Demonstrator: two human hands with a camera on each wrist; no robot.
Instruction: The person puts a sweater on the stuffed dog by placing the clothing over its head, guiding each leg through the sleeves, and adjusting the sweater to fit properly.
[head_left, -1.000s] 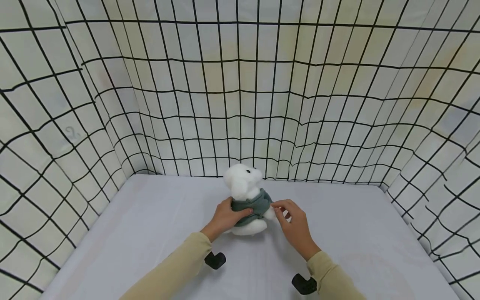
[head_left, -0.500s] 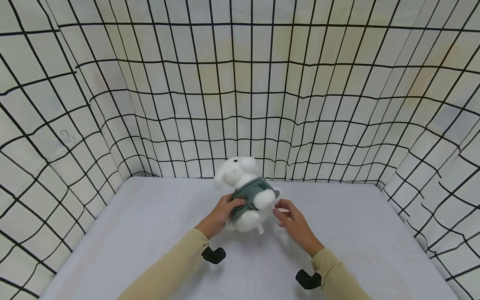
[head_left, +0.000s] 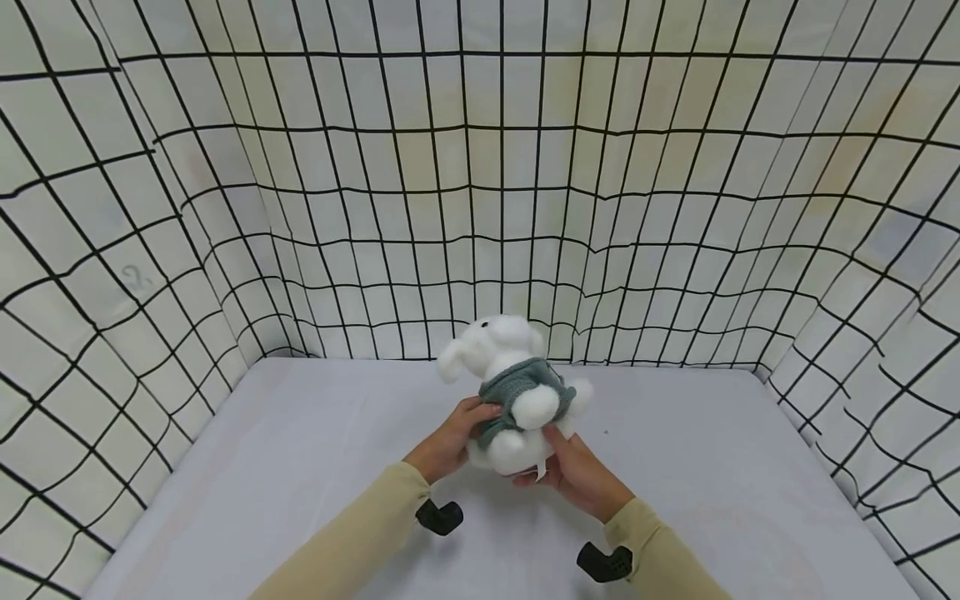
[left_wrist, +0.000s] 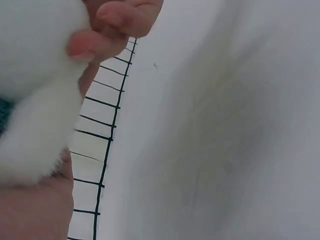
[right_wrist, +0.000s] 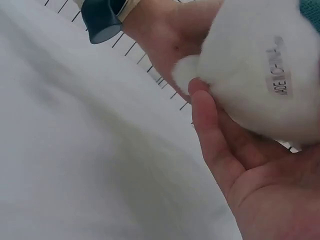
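Observation:
A white plush toy (head_left: 501,360) with floppy ears and a grey-green knitted top (head_left: 521,382) leans back in both hands, slightly above the table. My left hand (head_left: 452,437) grips its side, thumb across the top. My right hand (head_left: 581,475) holds the lower body, thumb in front and fingers underneath, beside a small white tag (head_left: 541,471). In the right wrist view, the plush underside (right_wrist: 245,65) bears printed "MADE IN CHINA" lettering; the right fingers (right_wrist: 205,112) curve against it. In the left wrist view, white fur (left_wrist: 40,125) hides part of the left palm (left_wrist: 35,210).
A white-covered table (head_left: 300,417) spreads beneath the hands. Black-grid netting (head_left: 480,208) before pale walls encloses its back and both sides. A black wrist-worn device hangs under each forearm, one left (head_left: 439,517) and one right (head_left: 603,562).
Over the last second the plush toy has turned and tipped back, its legs now facing me. My right hand has moved from its side to underneath its lower body. The left hand keeps its grip.

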